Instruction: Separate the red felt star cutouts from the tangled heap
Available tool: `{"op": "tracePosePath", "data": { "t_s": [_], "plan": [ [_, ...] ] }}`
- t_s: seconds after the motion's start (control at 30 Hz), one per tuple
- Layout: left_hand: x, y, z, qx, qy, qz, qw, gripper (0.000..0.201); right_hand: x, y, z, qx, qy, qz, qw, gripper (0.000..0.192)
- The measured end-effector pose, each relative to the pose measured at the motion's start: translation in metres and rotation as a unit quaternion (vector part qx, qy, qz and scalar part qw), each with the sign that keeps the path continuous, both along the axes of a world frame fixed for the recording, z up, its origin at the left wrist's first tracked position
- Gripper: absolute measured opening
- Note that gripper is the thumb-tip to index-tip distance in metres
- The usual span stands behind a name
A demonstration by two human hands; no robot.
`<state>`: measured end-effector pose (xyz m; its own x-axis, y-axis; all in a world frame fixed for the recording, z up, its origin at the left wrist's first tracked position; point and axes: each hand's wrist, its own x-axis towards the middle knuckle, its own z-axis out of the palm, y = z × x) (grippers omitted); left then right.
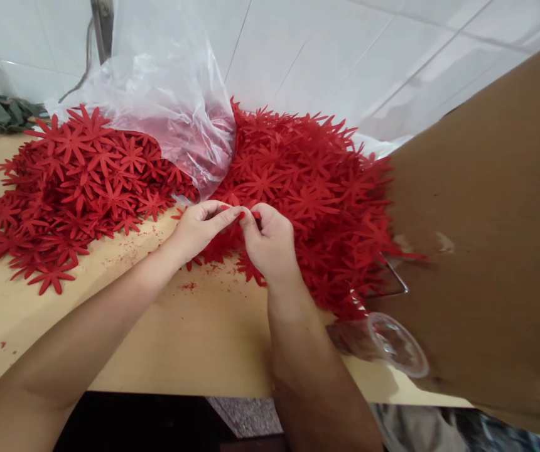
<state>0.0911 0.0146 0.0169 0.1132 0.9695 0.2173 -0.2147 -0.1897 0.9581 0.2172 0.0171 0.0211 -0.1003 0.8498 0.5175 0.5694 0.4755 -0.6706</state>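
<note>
Head view: my left hand (200,225) and right hand (270,242) both pinch one red flower (247,215). They meet at the pile (307,188) edge, so flowers stay within reach.

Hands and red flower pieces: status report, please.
Left hand and right hand pinch one red flower piece together. Red pile behind. Plastic bag lies over it. Cardboard stands at the right.

Red flower piece (247,215) mostly hidden between fingers (226,216)
</note>
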Motion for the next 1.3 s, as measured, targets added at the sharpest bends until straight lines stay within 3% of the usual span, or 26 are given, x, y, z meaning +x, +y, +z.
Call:
{"op": "tracePosePath", "data": {
  "t_s": [0.07, 0.2, 0.3, 0.37, 0.47, 0.57, 0.7, 0.93, 1.0, 1.13, 1.3],
  "plan": [
    [-0.001, 0.001, 0.001, -0.006, 0.003, 0.022, 1.000, 0.021, 0.001, 0.004, -0.004, 0.020, 0.010, -0.017, 1.000, 0.030],
    [-0.010, 0.005, 0.008, -0.039, -0.010, 0.085, 0.996, 0.012, 0.013, 0.013, -0.008, 0.125, 0.018, -0.115, 0.985, 0.017],
    [-0.025, 0.009, 0.016, -0.062, -0.041, 0.142, 0.987, 0.012, 0.019, 0.012, -0.006, 0.193, -0.054, -0.141, 0.970, 0.037],
    [-0.036, 0.011, 0.020, -0.072, -0.061, 0.173, 0.980, 0.013, 0.013, 0.007, -0.004, 0.204, -0.105, -0.097, 0.969, 0.034],
    [-0.049, 0.015, 0.023, -0.081, -0.077, 0.200, 0.973, 0.013, -0.011, -0.006, -0.011, 0.159, -0.172, 0.067, 0.970, 0.025],
    [-0.056, 0.018, 0.023, -0.080, -0.082, 0.213, 0.970, 0.014, -0.040, -0.022, -0.026, 0.088, -0.268, 0.199, 0.939, 0.035],
    [-0.056, 0.018, 0.022, -0.085, -0.066, 0.225, 0.968, 0.015, -0.059, -0.034, -0.039, 0.033, -0.330, 0.218, 0.918, 0.044],
    [-0.054, 0.018, 0.022, -0.086, -0.050, 0.215, 0.972, 0.015, -0.055, -0.026, -0.035, 0.015, -0.187, 0.244, 0.952, 0.015],
    [-0.053, 0.017, 0.023, -0.083, -0.032, 0.204, 0.975, 0.014, -0.049, -0.022, -0.032, 0.027, -0.123, 0.217, 0.968, 0.010],
    [-0.050, 0.016, 0.021, -0.063, 0.044, 0.126, 0.989, 0.016, -0.034, -0.013, -0.025, 0.030, 0.011, 0.130, 0.991, 0.009],
    [-0.044, 0.010, 0.020, -0.041, 0.144, -0.011, 0.989, 0.033, -0.020, -0.002, -0.020, 0.042, 0.123, 0.047, 0.990, 0.008]
  ]
}}
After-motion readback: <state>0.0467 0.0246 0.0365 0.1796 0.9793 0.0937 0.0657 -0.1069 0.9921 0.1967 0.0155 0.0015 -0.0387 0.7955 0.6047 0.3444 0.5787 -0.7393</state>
